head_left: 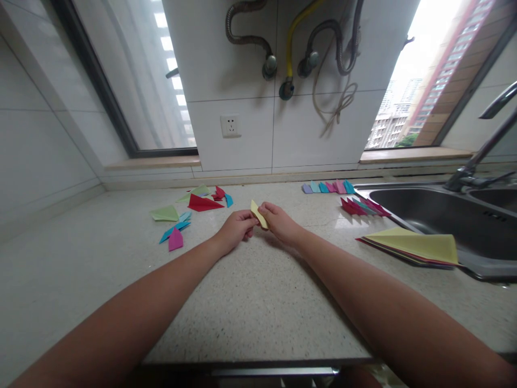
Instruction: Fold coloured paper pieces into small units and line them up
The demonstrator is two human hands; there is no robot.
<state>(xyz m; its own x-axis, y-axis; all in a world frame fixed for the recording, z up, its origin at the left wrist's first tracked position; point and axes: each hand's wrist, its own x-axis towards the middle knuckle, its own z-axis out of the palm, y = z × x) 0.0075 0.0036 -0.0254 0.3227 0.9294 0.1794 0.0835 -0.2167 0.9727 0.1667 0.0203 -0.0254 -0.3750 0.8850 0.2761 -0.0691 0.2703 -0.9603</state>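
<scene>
A small folded piece of pale yellow paper (259,214) is held between both hands above the middle of the speckled countertop (250,302). My left hand (239,229) pinches its lower left side with closed fingers. On the right side, my right hand (278,222) grips the same paper, thumb on top. Some fingertips are hidden behind the paper and the hands. Left of the hands lie folded paper pieces: a red one (204,203), light green ones (165,213), a blue one (174,230) and a pink one (175,240).
A stack of folded sheets, yellow on top (416,245), lies beside the steel sink (424,199) on the right. Behind it are a row of dark pink folded pieces (363,207) and a row of small coloured ones (328,187). A tiled wall with hoses (288,48) stands behind.
</scene>
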